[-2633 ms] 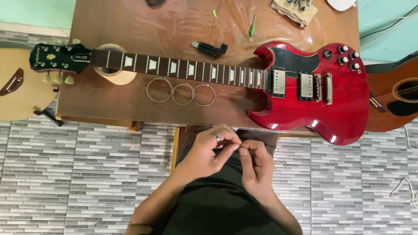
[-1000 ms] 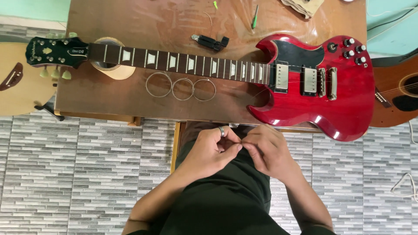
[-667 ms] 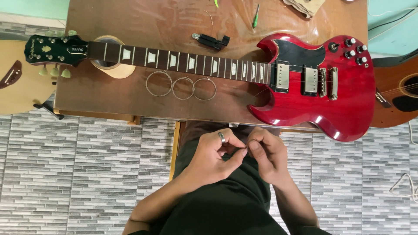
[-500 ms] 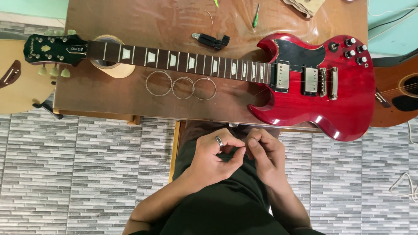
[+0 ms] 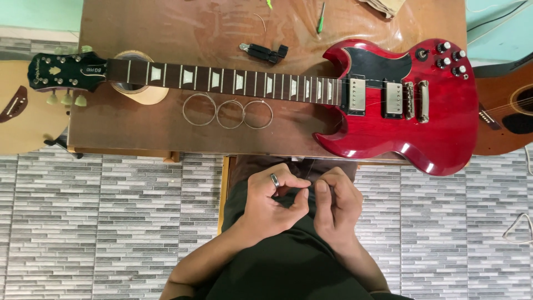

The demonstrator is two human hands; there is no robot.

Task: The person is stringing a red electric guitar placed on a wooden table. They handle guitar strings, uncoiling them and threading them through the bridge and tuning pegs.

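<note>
Bare left hand [image 5: 275,203] curled, pinching.

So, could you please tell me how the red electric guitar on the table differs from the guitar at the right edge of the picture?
The red electric guitar lies whole in view across the wooden table, neck to the left; the brown guitar is cut off by the frame. The red guitar has a solid glossy body with two pickups and knobs; the brown one has a dark round soundhole. Both lie flat, face up.
</note>
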